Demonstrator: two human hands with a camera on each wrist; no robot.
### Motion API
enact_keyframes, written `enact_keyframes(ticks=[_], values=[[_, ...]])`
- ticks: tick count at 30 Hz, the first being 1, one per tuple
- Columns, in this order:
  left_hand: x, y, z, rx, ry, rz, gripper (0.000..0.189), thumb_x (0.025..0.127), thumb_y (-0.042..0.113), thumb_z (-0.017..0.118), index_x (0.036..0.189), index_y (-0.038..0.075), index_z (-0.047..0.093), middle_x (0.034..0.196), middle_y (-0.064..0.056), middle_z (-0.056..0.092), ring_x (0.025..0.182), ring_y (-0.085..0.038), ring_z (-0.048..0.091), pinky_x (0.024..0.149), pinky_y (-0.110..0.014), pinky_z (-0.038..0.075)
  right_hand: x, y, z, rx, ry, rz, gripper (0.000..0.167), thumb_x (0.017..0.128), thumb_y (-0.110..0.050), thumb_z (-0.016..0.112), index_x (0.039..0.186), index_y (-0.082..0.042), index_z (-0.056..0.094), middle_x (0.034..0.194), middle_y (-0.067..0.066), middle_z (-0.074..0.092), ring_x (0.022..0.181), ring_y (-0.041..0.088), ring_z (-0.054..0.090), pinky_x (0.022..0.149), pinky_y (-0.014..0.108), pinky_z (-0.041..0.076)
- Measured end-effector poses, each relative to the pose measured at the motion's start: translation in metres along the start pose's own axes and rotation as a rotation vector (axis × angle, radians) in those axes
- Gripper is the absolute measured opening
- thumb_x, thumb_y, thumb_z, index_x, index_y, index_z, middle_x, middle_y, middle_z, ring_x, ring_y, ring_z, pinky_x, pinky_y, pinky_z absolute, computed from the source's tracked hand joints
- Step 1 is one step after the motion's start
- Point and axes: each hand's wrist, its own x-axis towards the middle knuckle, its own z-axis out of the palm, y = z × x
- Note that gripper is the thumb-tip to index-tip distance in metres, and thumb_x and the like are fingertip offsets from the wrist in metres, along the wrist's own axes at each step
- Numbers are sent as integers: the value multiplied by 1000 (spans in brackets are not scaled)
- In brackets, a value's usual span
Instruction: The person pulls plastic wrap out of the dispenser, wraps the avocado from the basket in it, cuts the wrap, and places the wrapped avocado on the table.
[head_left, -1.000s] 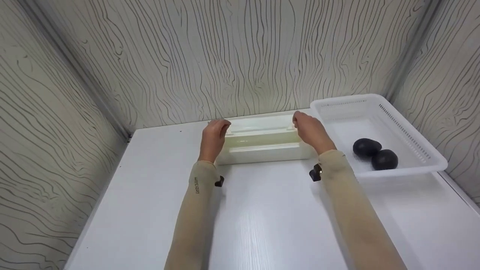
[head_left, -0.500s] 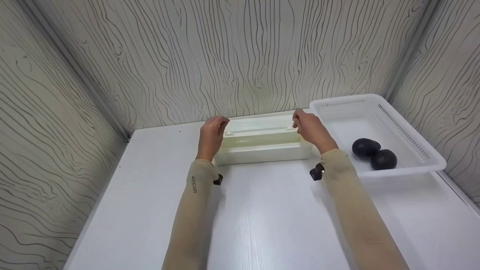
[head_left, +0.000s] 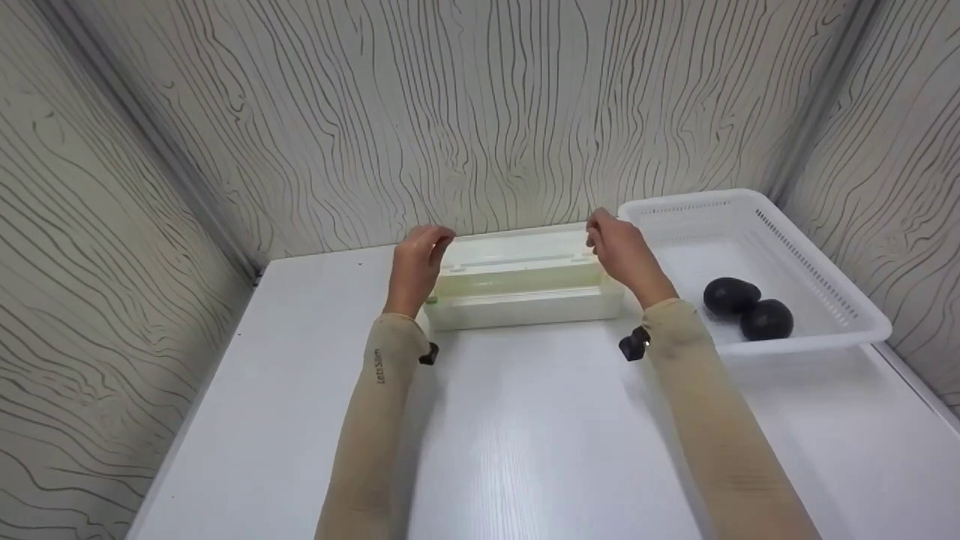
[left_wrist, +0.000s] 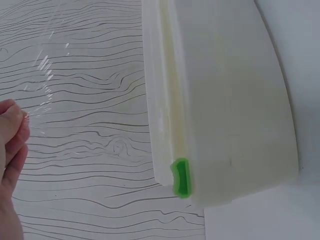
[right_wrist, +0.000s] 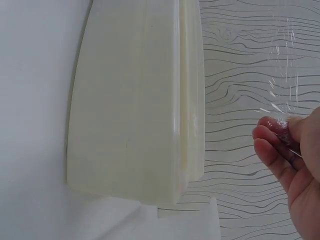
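Pale panels patterned with dark wood-grain lines (head_left: 480,112) rise behind and beside a smooth white table (head_left: 495,435), where a person reaches forward with both arms, the beige fabric sleeves (head_left: 720,405) slanting inward toward the far edge. At right sits a white rectangular plastic basket with slotted sides (head_left: 817,343). At the back of the table, near the basket's left side, lies a long, whitish, translucent plastic box (head_left: 525,309), its long axis running left to right between the arms and its long front face turned toward the person. A sheet of clear, glinting plastic film (left_wrist: 45,75) hangs above the box, stretching from hand to hand roughly in line with the box's length. The bare left hand (head_left: 415,270), raised over the box's left end with the wrist bent, pinches the film between thumb and fingertips; the bare right hand (head_left: 626,255) does likewise over the right end, its lower fingers loosely curved. Two black, rounded objects (head_left: 731,296) rest against each other inside the basket. Smallest is a green plastic tab (left_wrist: 182,178) at the box's left end.
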Motion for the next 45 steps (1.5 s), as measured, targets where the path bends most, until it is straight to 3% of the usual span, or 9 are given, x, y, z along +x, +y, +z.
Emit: enact_keyframes(ticks=[21,32,45], values=[[12,12,-13,34,82,100,14,105,11,60,109,8,73,107,-5,75,104,-21,70,93,-30,59,0,-10,-13,11,158,-59,20,112,-13,44,117,2,56,101,19,67,93,33,67,80,48,55],[13,18,-24,2,119,132,13,104,10,61,107,7,73,104,-6,75,100,-21,70,90,-32,59,-5,-19,-20,8,236,-84,19,112,-16,46,113,0,57,97,17,67,88,32,66,76,47,53],[5,25,-37,8,103,175,12,104,10,62,108,9,73,103,-4,75,100,-20,70,90,-32,60,-19,-25,-27,-46,229,-118,15,110,-12,49,112,0,58,96,17,69,88,31,69,76,46,57]])
